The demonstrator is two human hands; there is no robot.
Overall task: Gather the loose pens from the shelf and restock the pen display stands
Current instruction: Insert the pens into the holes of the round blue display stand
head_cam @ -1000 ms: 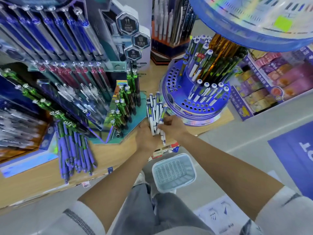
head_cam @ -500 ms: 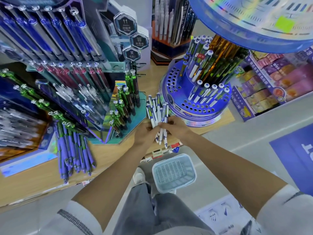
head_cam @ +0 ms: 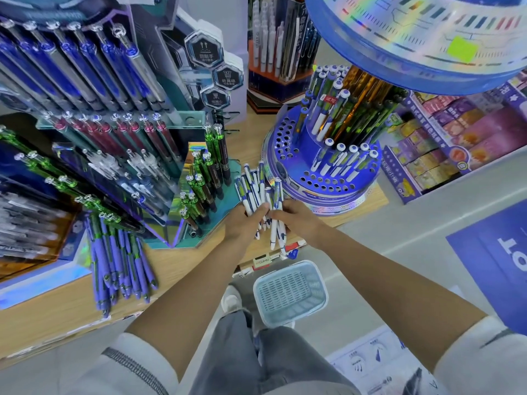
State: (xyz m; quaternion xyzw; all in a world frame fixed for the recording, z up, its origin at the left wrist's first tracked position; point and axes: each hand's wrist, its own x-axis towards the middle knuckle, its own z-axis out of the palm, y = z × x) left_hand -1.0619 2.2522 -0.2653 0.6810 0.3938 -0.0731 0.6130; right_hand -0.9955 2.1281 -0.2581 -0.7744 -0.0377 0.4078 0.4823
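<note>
Both my hands hold one bundle of white-and-blue pens [head_cam: 258,192] over the wooden shelf edge, between two stands. My left hand [head_cam: 242,220] grips the bundle from the left, thumb across the barrels. My right hand [head_cam: 296,220] pinches a few of the same pens on the right, their tips hanging down. The round blue display stand [head_cam: 322,181] with many holes stands just right of the bundle; several matching white-and-blue pens stand in it. A loose pile of purple pens [head_cam: 119,260] lies on the shelf at lower left.
A teal tiered stand [head_cam: 205,178] with green-capped pens stands just left of my hands. Taller racks of blue and maroon pens [head_cam: 85,81] fill the left. A pale blue basket [head_cam: 289,295] sits on the floor below. Boxed goods [head_cam: 456,138] are on the right.
The pen bundle has spread and shifted slightly upward toward the round stand. My right hand now pinches a few pens apart from the bunch in my left hand.
</note>
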